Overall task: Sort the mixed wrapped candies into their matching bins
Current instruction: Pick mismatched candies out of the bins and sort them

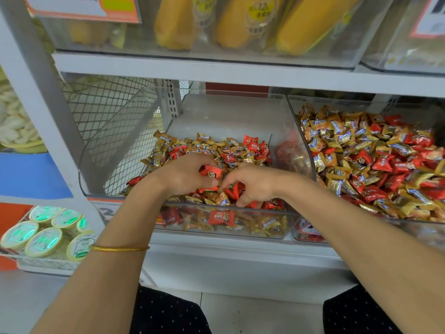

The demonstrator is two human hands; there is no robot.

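Note:
A clear plastic bin [125,165] on the middle shelf holds a mix of red and gold wrapped candies [209,145]. Both my hands are inside it near the front. My left hand [185,174] grips a bunch of red candies [211,171] in its curled fingers. Just to its right, my right hand [252,183] has its fingers curled down into the pile, pinching a red candy [237,190]. A second clear bin [296,121] to the right is heaped with the same red and gold candies [366,160].
The shelf above carries clear bins of yellow packs [236,22]. At the lower left sits a wire basket of round tubs with green lids [45,235]. A wire mesh panel [113,116] stands left of the candy bin. My knees show at the bottom.

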